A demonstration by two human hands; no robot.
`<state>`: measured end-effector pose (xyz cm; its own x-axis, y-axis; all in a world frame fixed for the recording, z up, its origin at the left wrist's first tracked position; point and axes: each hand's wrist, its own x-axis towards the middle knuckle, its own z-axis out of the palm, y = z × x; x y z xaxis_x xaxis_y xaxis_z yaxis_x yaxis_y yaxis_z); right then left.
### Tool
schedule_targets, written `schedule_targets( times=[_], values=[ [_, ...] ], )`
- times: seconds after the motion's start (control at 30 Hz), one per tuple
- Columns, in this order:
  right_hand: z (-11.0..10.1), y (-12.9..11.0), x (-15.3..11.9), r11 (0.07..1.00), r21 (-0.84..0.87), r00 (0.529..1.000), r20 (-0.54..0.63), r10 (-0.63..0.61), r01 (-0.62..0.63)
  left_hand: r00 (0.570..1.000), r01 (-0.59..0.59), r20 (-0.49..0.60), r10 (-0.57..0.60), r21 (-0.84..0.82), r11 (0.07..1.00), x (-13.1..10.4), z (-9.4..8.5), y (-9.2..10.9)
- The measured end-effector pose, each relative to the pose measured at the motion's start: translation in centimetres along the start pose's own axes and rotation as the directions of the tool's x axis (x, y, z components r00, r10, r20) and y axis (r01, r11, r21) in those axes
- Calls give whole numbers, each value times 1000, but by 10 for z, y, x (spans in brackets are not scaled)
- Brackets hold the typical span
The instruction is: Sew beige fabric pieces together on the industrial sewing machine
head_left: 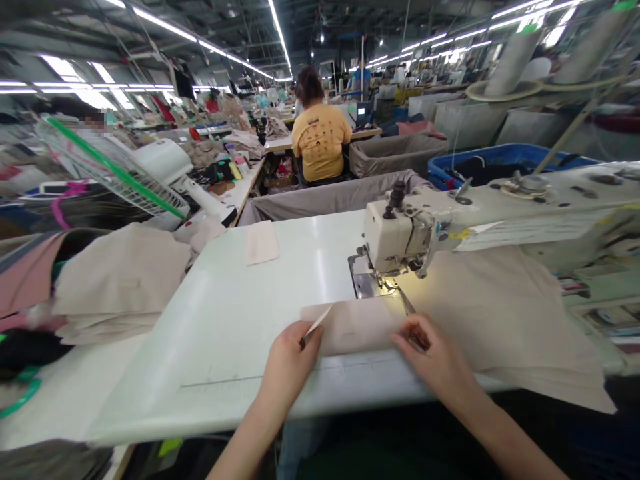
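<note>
My left hand (293, 353) pinches a thin pale piece (319, 320), seen almost edge-on, at the left end of a beige fabric panel (357, 327). That panel lies flat in front of the sewing machine (400, 233), close to its presser foot and metal plate. At the panel's right end, my right hand (433, 350) is closed around what look like thread snips (407, 303), their grey point toward the needle area and their handle mostly hidden by the fingers. A larger beige fabric piece (490, 313) spreads under the machine arm and over the table's right front edge.
A small beige piece (261, 243) rests on the pale table (225, 320). Stacked beige fabric (120, 273) and a fan with a green rim (115, 167) stand left. Beyond the table are a grey cloth-lined bin (325, 200), a blue basket (510, 152) and a seated person (320, 140).
</note>
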<state>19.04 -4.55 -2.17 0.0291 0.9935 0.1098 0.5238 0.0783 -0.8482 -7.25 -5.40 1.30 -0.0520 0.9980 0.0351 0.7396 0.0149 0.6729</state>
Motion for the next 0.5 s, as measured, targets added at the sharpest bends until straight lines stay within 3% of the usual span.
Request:
schedule_targets(
  times=[0.1,0.2,0.4,0.5],
  values=[
    [-3,-4,0,995,-98,995,99,-10,20,995,74,-56,-77,-67,995,-7,1,-1],
    [-5,-3,1,988,-155,994,111,-8,25,978,145,-126,-164,-151,978,-18,4,-5],
    [-6,3,0,965,-243,993,88,-82,102,964,78,-214,-160,-347,935,-36,15,-20],
    [-7,3,-1,953,-257,986,87,-144,161,962,17,-255,-100,-310,951,-36,15,-24]
  ],
)
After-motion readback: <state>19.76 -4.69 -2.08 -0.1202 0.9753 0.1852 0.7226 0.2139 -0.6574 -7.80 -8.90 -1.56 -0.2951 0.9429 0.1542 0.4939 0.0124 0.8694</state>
